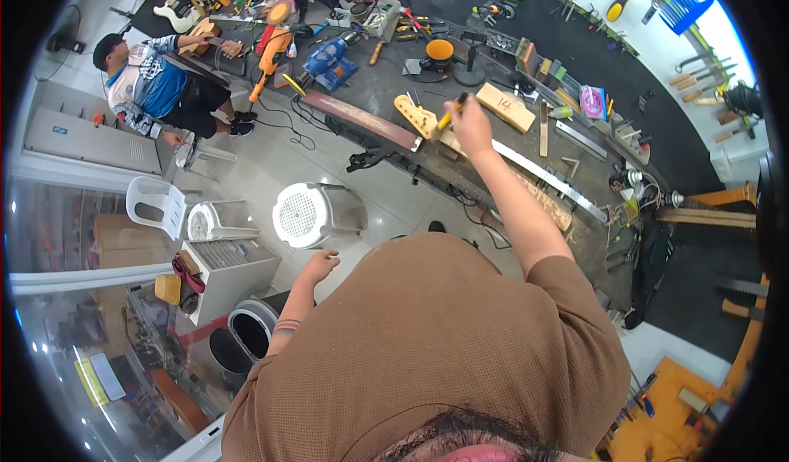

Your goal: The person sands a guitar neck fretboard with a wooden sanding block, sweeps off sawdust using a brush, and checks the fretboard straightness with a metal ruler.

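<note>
My right hand point(472, 129) reaches over the workbench, closed around a slim yellow-and-black tool point(445, 122); its kind is too small to make out. Just left of that hand lies a pale wooden guitar headstock point(413, 115). Part of the wood behind it is hidden by my hand and forearm. A pale wooden block point(505, 107) with handwriting on it sits right of my fingers. Beyond my forearm, a long metal straightedge point(552, 180) runs along the bench. My left hand point(320, 265) hangs over the floor at my side, fingers loosely apart, holding nothing.
A long reddish-brown board point(362, 120) lies along the bench's near edge. Farther left are a blue power tool point(330, 63) and an orange tool point(271, 59). White stools point(304, 215) stand on the floor. A co-worker point(152, 84) sits at far left, one hand on a guitar.
</note>
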`<state>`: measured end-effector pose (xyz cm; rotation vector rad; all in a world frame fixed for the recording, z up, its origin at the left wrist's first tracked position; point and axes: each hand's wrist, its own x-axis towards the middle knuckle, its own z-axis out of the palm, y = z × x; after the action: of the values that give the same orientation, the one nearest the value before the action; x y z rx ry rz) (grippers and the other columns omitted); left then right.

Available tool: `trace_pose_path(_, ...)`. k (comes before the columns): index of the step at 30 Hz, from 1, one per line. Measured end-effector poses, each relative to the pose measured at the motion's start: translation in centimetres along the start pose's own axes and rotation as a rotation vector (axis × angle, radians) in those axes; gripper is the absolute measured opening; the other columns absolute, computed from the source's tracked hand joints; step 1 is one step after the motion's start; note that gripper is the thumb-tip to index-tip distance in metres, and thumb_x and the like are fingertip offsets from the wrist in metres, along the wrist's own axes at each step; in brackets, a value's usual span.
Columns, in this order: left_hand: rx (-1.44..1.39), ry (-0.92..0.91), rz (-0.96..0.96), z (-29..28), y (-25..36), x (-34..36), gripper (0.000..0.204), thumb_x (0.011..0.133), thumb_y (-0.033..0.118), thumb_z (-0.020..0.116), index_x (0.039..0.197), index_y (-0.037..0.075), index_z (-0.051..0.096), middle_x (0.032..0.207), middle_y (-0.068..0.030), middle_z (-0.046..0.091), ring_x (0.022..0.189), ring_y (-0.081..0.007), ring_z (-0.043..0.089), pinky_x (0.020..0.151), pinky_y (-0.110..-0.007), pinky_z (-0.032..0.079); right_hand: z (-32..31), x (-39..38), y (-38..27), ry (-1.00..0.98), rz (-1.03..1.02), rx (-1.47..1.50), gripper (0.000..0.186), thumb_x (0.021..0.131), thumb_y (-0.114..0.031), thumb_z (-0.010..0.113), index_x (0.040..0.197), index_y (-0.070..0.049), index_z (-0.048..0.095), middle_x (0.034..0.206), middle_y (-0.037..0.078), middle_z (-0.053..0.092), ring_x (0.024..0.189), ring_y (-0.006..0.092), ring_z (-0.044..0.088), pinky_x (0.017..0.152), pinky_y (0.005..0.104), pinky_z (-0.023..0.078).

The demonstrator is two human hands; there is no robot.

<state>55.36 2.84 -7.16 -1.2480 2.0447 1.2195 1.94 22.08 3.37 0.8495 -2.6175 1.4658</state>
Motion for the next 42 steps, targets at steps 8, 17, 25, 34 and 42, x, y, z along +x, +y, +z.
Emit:
trace_pose_path(8, -0.013, 0.01, 0.069, 0.1, -4.8, -3.6, 0.055, 0.104, 0.035, 0.078, 0.148, 0.003, 0.072, 0.114, -0.0223, 0.083, 0.099, -0.0289, 0.08, 0.093, -0.043, 0.062, 0.0, -0.9, -2.2, 0.01, -0.094, 0.004, 0.04, 0.109, -0.04, 0.074, 0.12, -0.003, 0.063, 0.105, 0.025, 0.076, 0.101, 0.0505, 0.073, 0.086, 0.0562, 0.057)
trace_pose_path(17, 0.023, -0.104, -0.107, -1.6, -13.3, -8.1, 0.064, 0.101, 0.04, 0.084, 0.148, -0.001, 0.07, 0.124, -0.0263, 0.082, 0.115, -0.034, 0.079, 0.101, -0.046, 0.06, 2.5, -18.0, -6.4, -0.428, 0.088, -0.076, 0.047, 0.107, -0.043, 0.074, 0.124, -0.001, 0.066, 0.12, 0.026, 0.073, 0.114, 0.0471, 0.073, 0.097, 0.0557, 0.057)
trace_pose_path(25, -0.072, -0.255, 0.802, 2.0, 14.3, -4.4, 0.06, 0.105, 0.023, 0.078, 0.158, 0.004, 0.056, 0.144, -0.0163, 0.07, 0.118, -0.0217, 0.073, 0.097, -0.037, 0.059, 0.2, -26.7, -14.3, -0.482, -0.027, -0.083, 0.051, 0.108, -0.05, 0.07, 0.124, -0.002, 0.066, 0.116, 0.023, 0.076, 0.107, 0.0468, 0.075, 0.093, 0.0573, 0.059)
trace_pose_path(34, 0.606, -0.147, 0.909, 0.5, 34.5, 0.8, 0.041, 0.105, 0.042, 0.075, 0.135, 0.014, 0.079, 0.118, -0.0148, 0.085, 0.11, -0.0315, 0.081, 0.099, -0.044, 0.062, -14.2, -30.1, -4.1, -0.15, 0.081, 0.112, 0.044, 0.108, -0.028, 0.075, 0.14, 0.001, 0.066, 0.128, 0.02, 0.076, 0.124, 0.0368, 0.072, 0.108, 0.0473, 0.056)
trace_pose_path(42, 0.668, 0.502, 0.937, 10.7, 45.0, 11.1, 0.041, 0.106, 0.026, 0.064, 0.146, 0.019, 0.074, 0.12, -0.0228, 0.081, 0.111, -0.0426, 0.078, 0.096, -0.056, 0.062, -26.6, -44.3, 12.6, -0.171, 0.792, 0.198, 0.031, 0.114, -0.025, 0.067, 0.131, 0.001, 0.069, 0.118, 0.014, 0.077, 0.1, 0.0224, 0.076, 0.092, 0.0402, 0.06)
